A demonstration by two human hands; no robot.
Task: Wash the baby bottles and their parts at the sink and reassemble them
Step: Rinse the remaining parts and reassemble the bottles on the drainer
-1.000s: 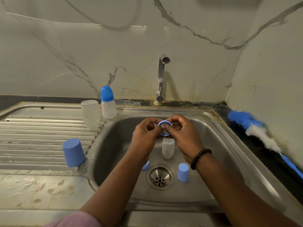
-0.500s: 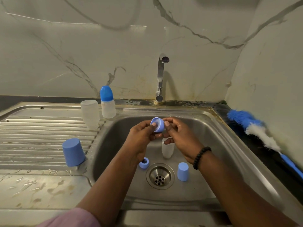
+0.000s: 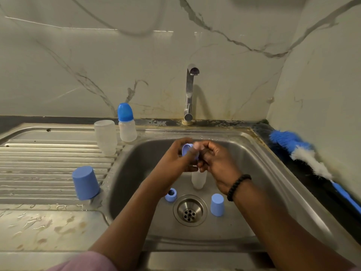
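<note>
While both hands work over the back of the sink, the left hand and right hand pinch one blue ring. One capped bottle stands finished at the sink's back-left corner; other parts lie loose by the drain. Blur hides the ring's inside, possibly a teat.

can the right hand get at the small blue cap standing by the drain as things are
Probably yes, once freed: the small blue cap stands uncovered right of the drain, just below the right hand, which now helps hold a blue ring.
</note>
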